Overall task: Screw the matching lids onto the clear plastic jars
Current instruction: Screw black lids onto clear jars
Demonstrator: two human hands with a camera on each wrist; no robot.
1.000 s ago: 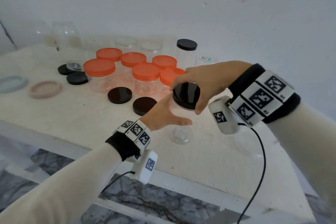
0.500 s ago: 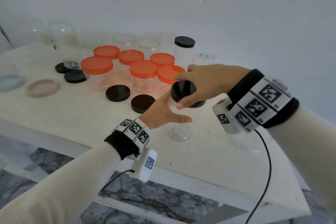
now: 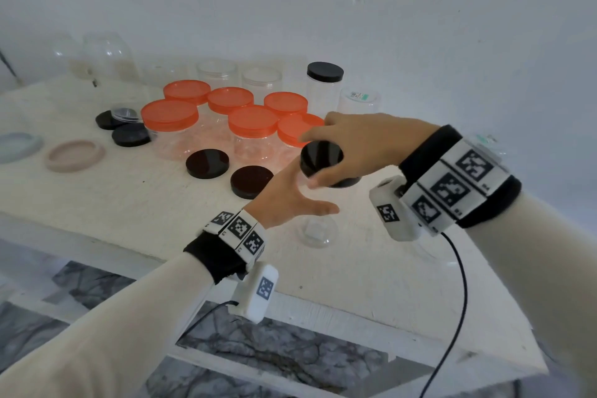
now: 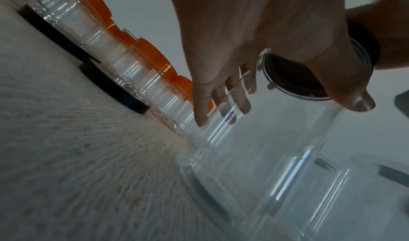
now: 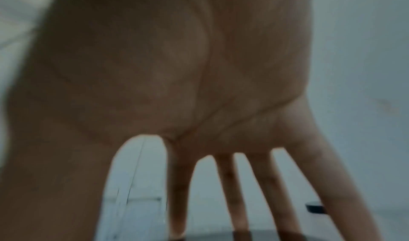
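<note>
Black lid (image 3: 321, 157) | right hand (image 3: 361, 142) fingers around rim | atop clear jar (image 4: 276, 157)

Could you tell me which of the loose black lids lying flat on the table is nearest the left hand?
The black lid just beyond the left hand, nearest the table's front edge; the other loose black lids lie farther left.
</note>
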